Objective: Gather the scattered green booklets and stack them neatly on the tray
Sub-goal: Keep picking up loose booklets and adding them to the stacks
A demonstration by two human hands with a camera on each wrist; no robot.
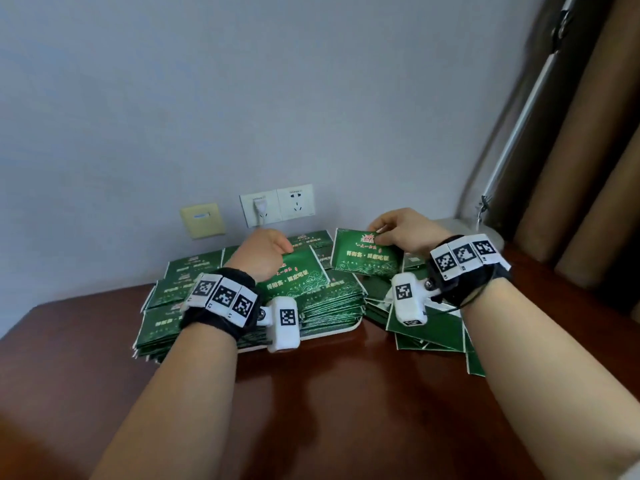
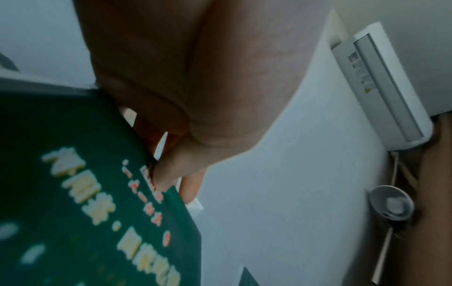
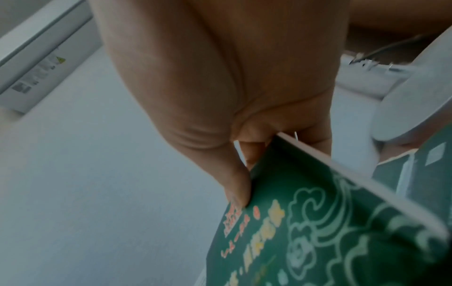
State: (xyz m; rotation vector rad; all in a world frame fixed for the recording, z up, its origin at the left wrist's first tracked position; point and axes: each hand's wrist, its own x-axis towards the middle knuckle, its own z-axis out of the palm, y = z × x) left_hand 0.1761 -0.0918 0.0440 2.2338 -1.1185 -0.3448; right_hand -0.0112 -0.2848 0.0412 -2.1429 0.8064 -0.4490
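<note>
My left hand [image 1: 268, 249] pinches the far edge of a green booklet [image 1: 298, 275], tilted above the tall stack of green booklets [image 1: 325, 303] on the white tray [image 1: 332, 332]. The left wrist view shows the thumb [image 2: 171, 170] on that booklet's [image 2: 93, 212] printed face. My right hand [image 1: 398, 226] pinches a second green booklet [image 1: 363, 256] by its far edge, lifted above the loose booklets [image 1: 433, 330] on the right. In the right wrist view the thumb [image 3: 234, 185] lies on its cover [image 3: 318, 232].
More green booklets [image 1: 180, 296] are piled at the left of the tray on the brown wooden table [image 1: 329, 393]. Wall sockets [image 1: 277, 204] sit behind the stack. A lamp base [image 1: 467, 226] and brown curtains [image 1: 588, 168] stand at the right.
</note>
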